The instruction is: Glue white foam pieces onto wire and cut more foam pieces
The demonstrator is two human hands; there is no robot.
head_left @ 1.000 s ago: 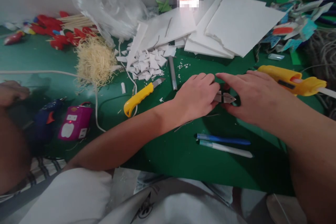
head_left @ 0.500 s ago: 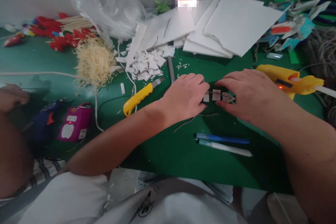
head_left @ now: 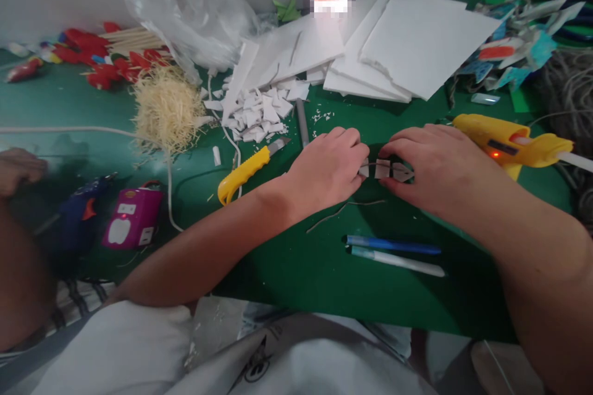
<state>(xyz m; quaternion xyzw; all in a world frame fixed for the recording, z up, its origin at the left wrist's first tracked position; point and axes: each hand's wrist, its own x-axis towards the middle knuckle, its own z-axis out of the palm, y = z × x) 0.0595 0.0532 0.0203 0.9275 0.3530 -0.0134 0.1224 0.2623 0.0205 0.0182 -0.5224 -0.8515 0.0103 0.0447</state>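
Note:
Over the green table, small white foam pieces (head_left: 382, 168) sit in a row along a thin dark cord, with a pointed piece (head_left: 401, 173) at the right end. My left hand (head_left: 327, 163) pinches the left end of this row, its fingers partly covering a piece. From the right, my right hand (head_left: 438, 157) curves its thumb and forefinger around the middle piece, gripping it by its upper and lower edges. A loose length of dark cord (head_left: 345, 205) lies just below my left hand. Two pens, one blue (head_left: 393, 244) and one white (head_left: 398, 261), lie nearer to me.
A yellow glue gun (head_left: 514, 142) with a lit red light is beside my right hand. The yellow cutter (head_left: 245, 174) has its blade out. Foam scraps (head_left: 262, 112) and foam sheets (head_left: 426, 37) lie behind. At left are a purple power box (head_left: 133, 217) and another person's hand (head_left: 21, 170).
My left thumb has closed in on the left foam piece. The right fingers have shifted very slightly; the pieces stay nearly in place.

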